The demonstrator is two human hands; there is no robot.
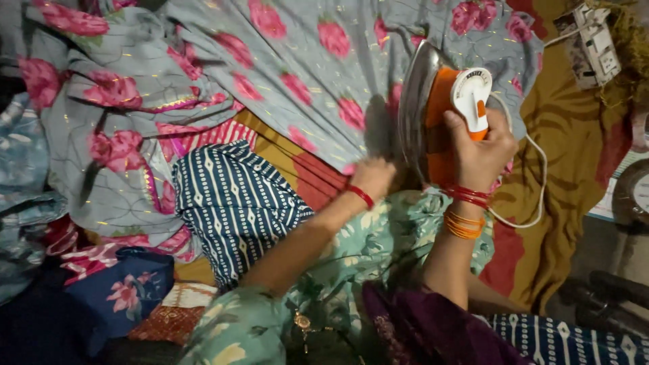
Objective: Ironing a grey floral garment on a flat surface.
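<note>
My right hand [481,150] grips the white handle of an orange and white electric iron [443,111], which is tipped up with its metal soleplate facing left. A grey cloth with pink roses [291,61] lies spread out beyond it. My left hand [372,177] rests on the near edge of that cloth, fingers curled on the fabric beside the iron. Red and orange bangles sit on my right wrist, a red band on the left.
A dark blue and white patterned cloth [233,203] lies near my left forearm. Mustard and red bedding [561,176] lies underneath. The iron's white cord [534,203] loops right. A white power strip [595,44] sits top right. More folded fabrics [128,290] pile at lower left.
</note>
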